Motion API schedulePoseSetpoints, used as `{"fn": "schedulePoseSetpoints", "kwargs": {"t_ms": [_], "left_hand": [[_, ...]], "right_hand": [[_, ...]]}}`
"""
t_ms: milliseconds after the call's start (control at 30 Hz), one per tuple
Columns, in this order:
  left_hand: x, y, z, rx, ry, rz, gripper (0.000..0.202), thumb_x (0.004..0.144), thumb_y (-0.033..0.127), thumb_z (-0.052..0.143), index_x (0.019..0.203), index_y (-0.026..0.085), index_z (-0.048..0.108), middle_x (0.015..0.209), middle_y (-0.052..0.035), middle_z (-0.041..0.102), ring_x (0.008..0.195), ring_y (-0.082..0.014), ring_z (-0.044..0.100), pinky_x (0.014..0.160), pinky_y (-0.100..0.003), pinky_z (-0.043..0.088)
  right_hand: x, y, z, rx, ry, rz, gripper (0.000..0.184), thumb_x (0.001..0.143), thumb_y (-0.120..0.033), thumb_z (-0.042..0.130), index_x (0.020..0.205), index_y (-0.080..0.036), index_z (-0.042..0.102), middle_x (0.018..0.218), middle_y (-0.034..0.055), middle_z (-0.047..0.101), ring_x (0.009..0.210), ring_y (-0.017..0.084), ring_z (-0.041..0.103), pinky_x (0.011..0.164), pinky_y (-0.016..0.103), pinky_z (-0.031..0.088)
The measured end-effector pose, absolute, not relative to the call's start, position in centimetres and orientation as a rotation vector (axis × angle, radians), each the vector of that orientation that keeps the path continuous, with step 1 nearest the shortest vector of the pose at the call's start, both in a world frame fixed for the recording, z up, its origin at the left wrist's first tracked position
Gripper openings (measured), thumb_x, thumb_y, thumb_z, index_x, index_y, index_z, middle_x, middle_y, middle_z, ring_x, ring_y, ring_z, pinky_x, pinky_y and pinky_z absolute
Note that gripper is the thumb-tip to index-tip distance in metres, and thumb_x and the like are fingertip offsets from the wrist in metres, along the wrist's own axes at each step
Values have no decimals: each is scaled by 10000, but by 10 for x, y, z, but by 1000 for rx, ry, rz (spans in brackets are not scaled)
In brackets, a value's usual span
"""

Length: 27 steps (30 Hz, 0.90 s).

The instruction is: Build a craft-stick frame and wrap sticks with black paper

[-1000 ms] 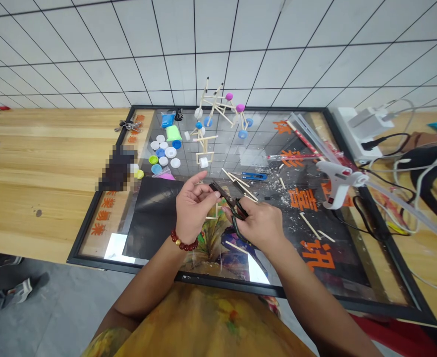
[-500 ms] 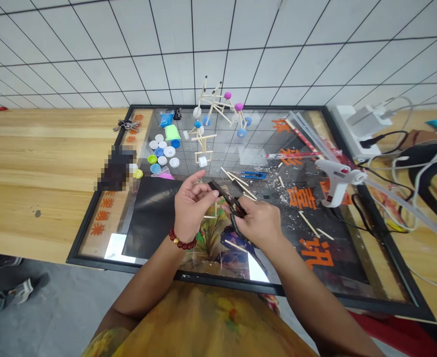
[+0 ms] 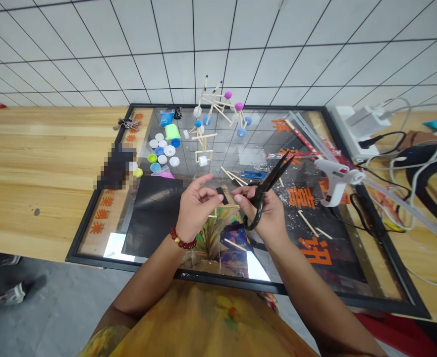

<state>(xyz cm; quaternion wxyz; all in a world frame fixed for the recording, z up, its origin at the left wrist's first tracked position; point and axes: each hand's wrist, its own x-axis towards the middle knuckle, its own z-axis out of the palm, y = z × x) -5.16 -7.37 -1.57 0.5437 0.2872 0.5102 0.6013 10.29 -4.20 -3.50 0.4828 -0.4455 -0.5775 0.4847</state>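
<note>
Left hand [image 3: 198, 210] at frame centre, its grip clamped on a small black scrap [image 3: 221, 195]; right hand [image 3: 266, 215] grips black-handled scissors [image 3: 263, 192], slightly open, tips pointing upper right. Finished-looking matchstick models [image 3: 213, 101] stand top centre.

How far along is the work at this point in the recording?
Done: stick-and-cap figures stand built at the far end. In hand: the left hand pinches a small black piece; the right hand holds scissors. Left: loose wooden sticks and bottle caps lie unattached.
</note>
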Motion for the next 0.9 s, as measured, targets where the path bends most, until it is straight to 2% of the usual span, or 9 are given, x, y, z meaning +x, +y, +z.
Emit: {"fn": "schedulePoseSetpoints", "kwargs": {"t_ms": [67,200,367,500,567,633,767,900], "left_hand": [[-50,-75,-15,751,1214,1359,624,686,187,803,1268,149,583,654,62,667,609,-91,627,655,-224,513],[-49,-77,-13,780,1217,1286,633,689,182,799,1284,150,586,659,50,674,613,-91,614,652,-219,489],[-50,-76,-12,656,1170,1270,652,634,199,846,1242,147,617,651,49,682,589,-103,635,645,-243,529],[-51,-74,-14,551,1149,1317,668,591,253,894,1206,161,651,674,32,718,605,-128,680,647,-266,567],[-51,-73,-15,519,1150,1345,670,578,267,904,1193,160,661,679,26,730,615,-133,692,654,-269,578],[-51,-72,-15,506,1162,1370,672,574,269,908,1190,156,666,683,22,738,620,-130,695,659,-267,584],[-51,-73,-16,531,1183,1385,677,582,267,909,1204,151,668,705,7,754,628,-131,700,665,-267,591],[-51,-73,-18,554,1147,1404,639,643,331,881,1213,143,661,709,-13,754,660,-143,716,685,-277,597]], "right_hand": [[104,-42,-34,-1064,-1407,1223,408,723,-462,804,772,-239,466,889,44,729,753,165,661,668,306,523],[104,-43,-33,-1058,-1430,1266,416,710,-470,812,735,-234,470,778,19,697,674,150,629,633,299,512],[114,-35,-32,-1166,-1295,1033,429,698,-484,811,718,-235,462,754,11,675,707,162,651,662,307,522],[127,-26,-35,-1268,-1365,940,347,733,-439,788,776,-231,513,779,23,692,773,197,693,715,338,541],[126,-26,-34,-1219,-1400,1027,340,744,-439,776,766,-231,509,839,50,727,825,211,711,748,353,550],[122,-30,-31,-1156,-1419,1152,372,713,-448,801,741,-230,500,838,58,741,794,209,712,720,348,555],[110,-38,-28,-1085,-1434,1319,446,616,-447,873,710,-230,495,793,41,739,701,187,687,645,324,553],[109,-37,-34,-1043,-1362,1378,437,614,-412,878,694,-226,490,761,25,727,689,174,686,658,318,557]]}}
